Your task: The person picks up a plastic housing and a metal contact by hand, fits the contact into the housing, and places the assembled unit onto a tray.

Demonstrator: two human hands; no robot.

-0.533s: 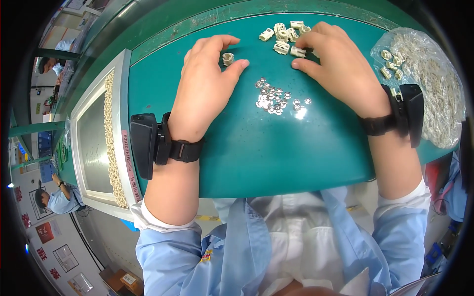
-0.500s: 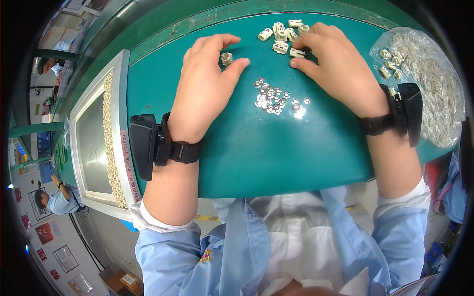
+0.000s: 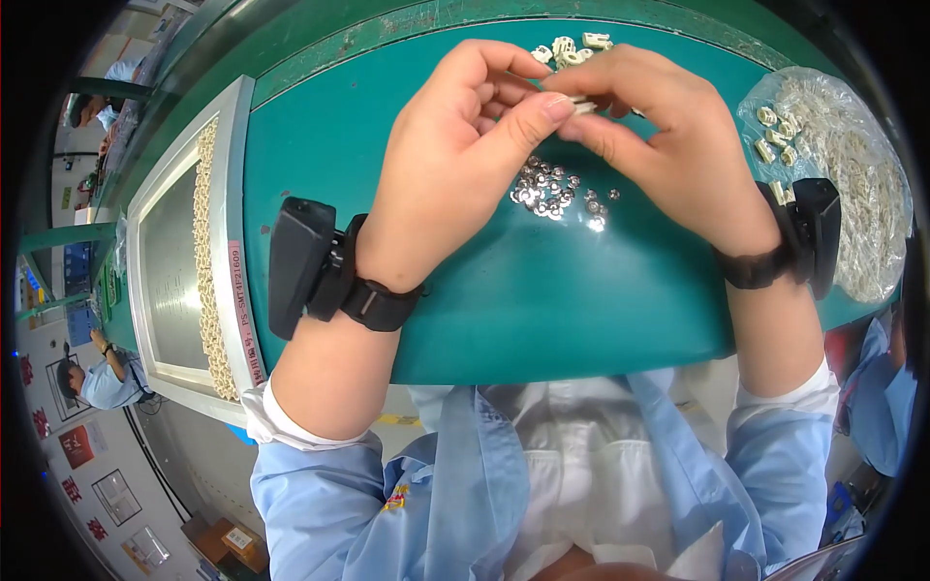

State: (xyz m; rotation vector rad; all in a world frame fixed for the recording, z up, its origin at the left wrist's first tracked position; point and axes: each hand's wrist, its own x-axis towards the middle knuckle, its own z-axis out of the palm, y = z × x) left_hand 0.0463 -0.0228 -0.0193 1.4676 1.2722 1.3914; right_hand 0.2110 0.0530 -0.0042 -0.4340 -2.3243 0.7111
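Note:
My left hand (image 3: 463, 145) and my right hand (image 3: 668, 140) meet fingertip to fingertip over the far part of the green table. Between them is a small cream plastic part (image 3: 582, 107), mostly covered by the fingers. Both hands close on it, the left thumb pressing its near side and the right thumb and fingers gripping from the right. Just beyond my fingers lie several more cream plastic parts (image 3: 564, 48), partly hidden. Small shiny round metal pieces (image 3: 545, 189) are scattered on the table below the hands.
On the left rests a metal-framed tray (image 3: 232, 194) with a dense row of cream parts (image 3: 205, 271) along one side. A clear plastic bag (image 3: 843, 184) full of cream parts lies at the right, a few loose ones on it. A co-worker (image 3: 108, 380) stands far left.
My left hand has moved right to meet the right hand. My right hand has brought a cream part slightly nearer, away from the pile, and both hands now hold it.

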